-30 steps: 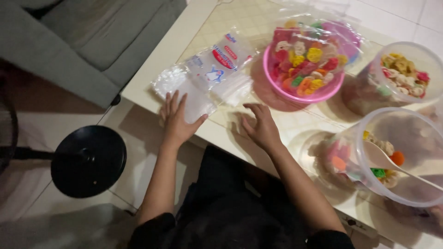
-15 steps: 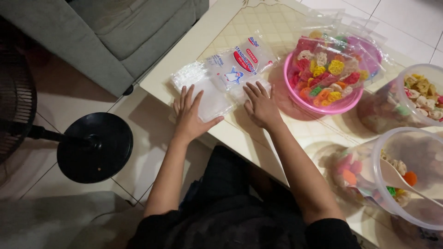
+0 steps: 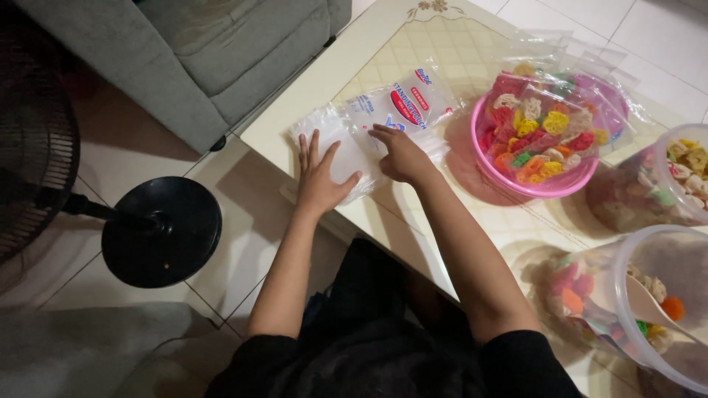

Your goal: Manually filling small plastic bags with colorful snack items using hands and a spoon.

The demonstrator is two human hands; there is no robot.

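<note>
Clear pouch stack [image 3: 346, 158] sits at the table [image 3: 472, 59] edge. Your left hand [image 3: 321, 177] lies flat, fingers spread, pinning it; your right hand [image 3: 398, 155] curls on top, fingertips likely peeling one pouch. Beyond: pink bowl [image 3: 542, 188] of bagged crackers.

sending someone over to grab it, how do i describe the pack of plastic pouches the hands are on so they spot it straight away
Start at the cream table beside the grey sofa. At its near corner, left of the pink basin of coloured crackers, lies the pack of clear pouches, under the left hand and right hand. It alone is flat, with a red-and-blue printed label.
</note>
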